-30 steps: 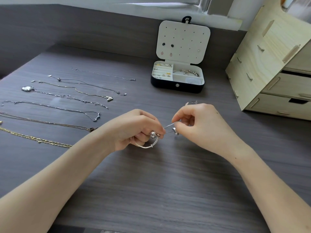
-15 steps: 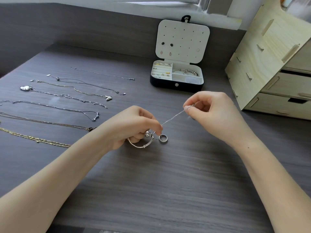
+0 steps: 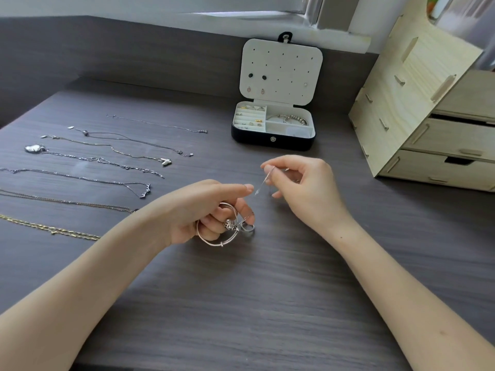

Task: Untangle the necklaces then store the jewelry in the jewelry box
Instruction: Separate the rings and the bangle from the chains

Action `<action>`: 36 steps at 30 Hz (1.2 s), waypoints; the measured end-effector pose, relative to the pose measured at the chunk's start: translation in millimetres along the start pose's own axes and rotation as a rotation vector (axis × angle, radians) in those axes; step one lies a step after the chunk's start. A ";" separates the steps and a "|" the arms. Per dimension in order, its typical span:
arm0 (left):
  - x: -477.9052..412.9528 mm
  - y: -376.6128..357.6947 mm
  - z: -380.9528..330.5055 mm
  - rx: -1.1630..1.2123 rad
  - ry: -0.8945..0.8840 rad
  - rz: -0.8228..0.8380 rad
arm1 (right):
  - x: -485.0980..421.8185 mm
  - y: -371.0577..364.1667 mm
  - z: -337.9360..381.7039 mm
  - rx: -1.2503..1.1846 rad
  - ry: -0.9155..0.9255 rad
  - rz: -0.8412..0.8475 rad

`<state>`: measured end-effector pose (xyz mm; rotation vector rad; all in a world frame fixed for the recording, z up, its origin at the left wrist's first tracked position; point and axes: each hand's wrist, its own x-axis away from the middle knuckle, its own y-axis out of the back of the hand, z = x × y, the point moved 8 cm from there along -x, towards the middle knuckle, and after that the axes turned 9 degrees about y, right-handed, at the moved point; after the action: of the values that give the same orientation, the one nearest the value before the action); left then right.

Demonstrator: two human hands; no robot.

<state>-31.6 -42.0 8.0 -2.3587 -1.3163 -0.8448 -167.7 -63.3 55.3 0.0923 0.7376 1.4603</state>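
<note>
My left hand (image 3: 206, 210) grips a silver bangle (image 3: 214, 241) with a bead charm (image 3: 229, 224); a silver ring (image 3: 247, 227) lies on the table against it. My right hand (image 3: 302, 188) pinches a thin silver chain (image 3: 263, 182) between thumb and forefinger, and the chain hangs slanted toward my left forefinger. The black jewelry box (image 3: 273, 139) stands open at the back with a white earring panel in its lid, rings on its left side and a bracelet on its right. Several untangled necklaces (image 3: 107, 159) lie stretched out in rows on the left.
The dark wood-grain table (image 3: 241, 303) stretches toward me. A pale wooden drawer unit (image 3: 428, 116) stands at the back right, close to the box. A grey wall ledge runs along the back.
My right hand has pulled the thin chain up and right, away from the bangle. My left hand has turned, and the ring now lies on the table beside the bangle.
</note>
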 end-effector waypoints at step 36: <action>6.7 4.5 -11.3 0.185 -0.149 0.009 | 8.4 -4.5 83.3 0.016 0.165 0.333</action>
<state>-29.0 -45.9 21.1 -2.3164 -1.3749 -0.5274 -122.5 -25.2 114.8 0.1111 0.8990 1.7946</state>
